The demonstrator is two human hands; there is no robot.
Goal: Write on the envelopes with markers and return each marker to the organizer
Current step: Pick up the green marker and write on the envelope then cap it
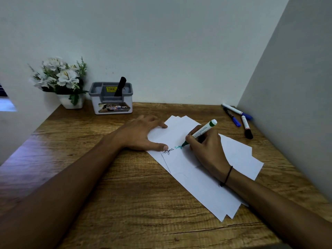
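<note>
A fanned stack of white envelopes (212,184) lies diagonally on the wooden desk. My left hand (142,133) rests flat with fingers spread on the stack's upper left corner. My right hand (206,150) grips a green marker (201,132), its tip touching the top envelope beside fresh green writing and an older black word. A grey and white organizer (111,103) stands at the back by the wall, with one black marker (120,86) upright in it.
Three loose markers lie at the back right near the side wall: two blue-capped ones (236,111) (232,117) and a black-capped one (247,127). A white pot of white flowers (62,81) stands left of the organizer. The wooden desk (125,203) is walled behind and on the right.
</note>
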